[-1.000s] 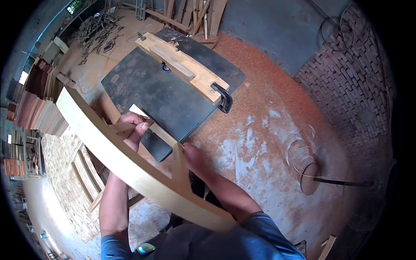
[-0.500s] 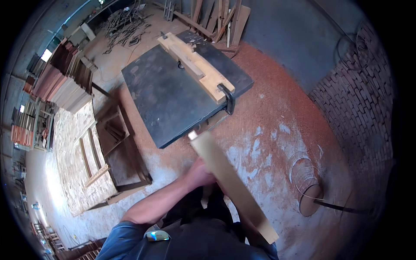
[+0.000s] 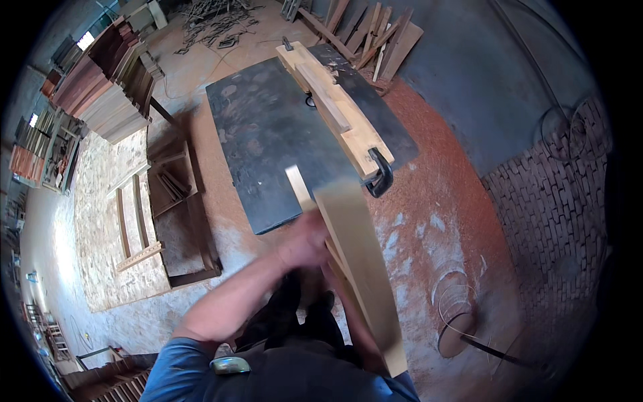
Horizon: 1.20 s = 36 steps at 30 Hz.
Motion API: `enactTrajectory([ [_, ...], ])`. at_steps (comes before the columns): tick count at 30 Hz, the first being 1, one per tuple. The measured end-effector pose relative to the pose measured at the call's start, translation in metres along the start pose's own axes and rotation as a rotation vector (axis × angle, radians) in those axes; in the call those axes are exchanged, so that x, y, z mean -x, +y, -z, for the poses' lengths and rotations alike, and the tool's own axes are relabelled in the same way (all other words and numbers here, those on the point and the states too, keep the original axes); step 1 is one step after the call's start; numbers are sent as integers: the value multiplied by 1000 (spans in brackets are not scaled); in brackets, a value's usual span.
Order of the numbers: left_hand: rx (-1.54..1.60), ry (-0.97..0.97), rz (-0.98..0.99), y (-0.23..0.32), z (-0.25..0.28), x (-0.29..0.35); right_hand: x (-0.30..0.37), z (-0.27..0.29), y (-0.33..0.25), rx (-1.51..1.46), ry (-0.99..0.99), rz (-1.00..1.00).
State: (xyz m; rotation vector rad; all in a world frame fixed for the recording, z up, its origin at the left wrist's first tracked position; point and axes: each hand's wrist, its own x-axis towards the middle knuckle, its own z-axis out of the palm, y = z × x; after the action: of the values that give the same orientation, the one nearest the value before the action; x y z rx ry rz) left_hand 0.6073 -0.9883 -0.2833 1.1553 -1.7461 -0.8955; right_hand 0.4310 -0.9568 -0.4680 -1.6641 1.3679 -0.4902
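My left hand, blurred by motion, is closed around a narrow wooden strip whose pale end points toward the table. Beside it a wide, pale wooden board slants from just short of the table back to my right side. The lower part of the strip runs in behind this board. My right forearm lies under the board's left edge; the fingers of that hand are hidden. In front of me stands a dark flat table. A light wooden fence is fixed across it with a black clamp.
A low bench with slats on it stands at left. Stacked boards are behind it. Planks lean against the far wall. Reddish sawdust covers the floor at right, near a round disc on a rod.
The strip and board have come apart at their far ends, so both now show. The board has swung more upright, and my left hand has moved up and forward. The table appears nearer.
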Motion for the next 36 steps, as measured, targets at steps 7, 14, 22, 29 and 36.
enactTrajectory([
  [7,-185,81,40,31,59,-55,-55,-5,-60,-32,84,46],
  [14,-81,-1,-201,21,5,-5,-13,-20,1,22,67,38],
  [22,-39,277,-126,11,118,-84,-82,2,-106,52,64,200],
  [29,-269,-137,-223,15,23,-43,-27,-41,-16,219,121,174],
  [36,-100,330,-267,10,116,-102,-87,-23,-114,164,202,180],
])
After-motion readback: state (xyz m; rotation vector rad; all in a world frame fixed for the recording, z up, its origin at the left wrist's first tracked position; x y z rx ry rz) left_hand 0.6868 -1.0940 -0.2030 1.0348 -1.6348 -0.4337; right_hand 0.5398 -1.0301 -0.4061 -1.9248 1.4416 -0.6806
